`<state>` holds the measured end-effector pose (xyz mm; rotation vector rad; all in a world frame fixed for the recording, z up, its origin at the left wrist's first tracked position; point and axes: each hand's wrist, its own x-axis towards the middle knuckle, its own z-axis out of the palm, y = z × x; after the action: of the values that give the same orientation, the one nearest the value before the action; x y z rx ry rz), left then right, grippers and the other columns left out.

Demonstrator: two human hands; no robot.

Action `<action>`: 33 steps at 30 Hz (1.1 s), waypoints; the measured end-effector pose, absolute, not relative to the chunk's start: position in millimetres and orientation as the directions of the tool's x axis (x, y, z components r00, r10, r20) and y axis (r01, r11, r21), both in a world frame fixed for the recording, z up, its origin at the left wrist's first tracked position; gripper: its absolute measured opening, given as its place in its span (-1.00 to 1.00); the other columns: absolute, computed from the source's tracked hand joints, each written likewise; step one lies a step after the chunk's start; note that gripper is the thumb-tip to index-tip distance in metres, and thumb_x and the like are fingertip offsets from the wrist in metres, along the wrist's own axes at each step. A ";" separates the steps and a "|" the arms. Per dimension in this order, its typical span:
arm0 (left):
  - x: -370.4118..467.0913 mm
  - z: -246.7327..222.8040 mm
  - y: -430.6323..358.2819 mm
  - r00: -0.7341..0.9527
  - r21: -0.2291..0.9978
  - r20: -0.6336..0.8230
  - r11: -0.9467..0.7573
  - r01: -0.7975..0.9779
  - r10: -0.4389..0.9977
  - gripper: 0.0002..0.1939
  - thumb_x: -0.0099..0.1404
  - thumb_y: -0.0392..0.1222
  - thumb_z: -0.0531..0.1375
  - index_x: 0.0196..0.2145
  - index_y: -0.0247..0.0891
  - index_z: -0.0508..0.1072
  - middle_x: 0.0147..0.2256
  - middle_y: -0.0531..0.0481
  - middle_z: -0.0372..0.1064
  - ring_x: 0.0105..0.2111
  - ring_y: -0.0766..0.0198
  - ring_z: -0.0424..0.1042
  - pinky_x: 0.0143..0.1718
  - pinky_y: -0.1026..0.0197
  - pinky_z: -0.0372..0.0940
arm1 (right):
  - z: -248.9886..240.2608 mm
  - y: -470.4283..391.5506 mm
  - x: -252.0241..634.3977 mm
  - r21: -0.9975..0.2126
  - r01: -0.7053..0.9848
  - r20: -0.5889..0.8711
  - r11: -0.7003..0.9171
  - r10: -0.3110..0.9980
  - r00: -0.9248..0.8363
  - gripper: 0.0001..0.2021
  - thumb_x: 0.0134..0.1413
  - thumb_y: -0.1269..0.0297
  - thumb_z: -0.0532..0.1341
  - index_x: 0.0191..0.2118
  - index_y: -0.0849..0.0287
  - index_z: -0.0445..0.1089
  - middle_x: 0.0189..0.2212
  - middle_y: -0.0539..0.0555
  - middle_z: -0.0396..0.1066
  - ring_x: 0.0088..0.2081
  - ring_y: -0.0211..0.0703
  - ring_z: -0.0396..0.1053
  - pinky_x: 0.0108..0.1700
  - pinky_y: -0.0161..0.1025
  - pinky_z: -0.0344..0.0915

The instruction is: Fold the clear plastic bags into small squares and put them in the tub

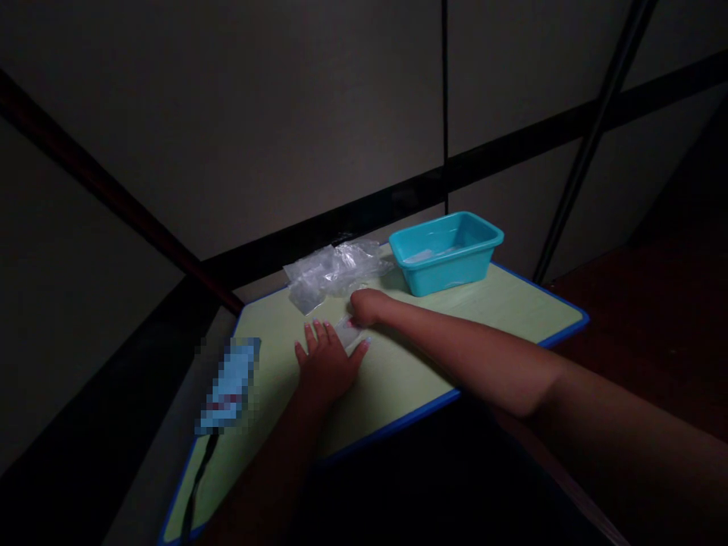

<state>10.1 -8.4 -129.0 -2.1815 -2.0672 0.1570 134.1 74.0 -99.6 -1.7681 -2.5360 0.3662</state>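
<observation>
A small clear plastic bag (346,332) lies flat on the pale green table between my hands. My left hand (327,365) rests palm down with its fingers spread, the fingertips beside the bag's near edge. Curled closed at the bag's far edge is my right hand (368,308), its fingertips pinching the plastic; the exact grip is partly hidden. Just behind the hands is a loose heap of crumpled clear plastic bags (335,271).
A teal plastic basin (452,271) stands at the back right, with some clear or whitish pieces inside. On the left lies a blurred blue card (232,383) with a black strap (196,481). The table (392,402) has a blue rim, and panelled walls rise behind it.
</observation>
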 end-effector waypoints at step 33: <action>6.6 -135.4 -0.9 0.023 -0.063 -0.103 -0.030 0.998 0.994 -0.13 0.28 0.23 -0.20 0.25 -0.64 -0.16 0.27 -0.43 -0.41 0.27 -0.12 -0.33 0.13 -0.27 -0.11 | -98.1 66.5 128.1 -0.268 0.908 -0.035 0.323 0.938 -0.344 -0.50 0.05 -0.02 0.10 -0.05 0.29 0.42 -0.06 0.35 0.38 0.01 0.20 0.30 -0.11 -0.02 0.31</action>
<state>6.6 -0.9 -135.4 -2.2658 -2.2061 0.1869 128.1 66.5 -98.1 -1.7196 -2.4495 0.3645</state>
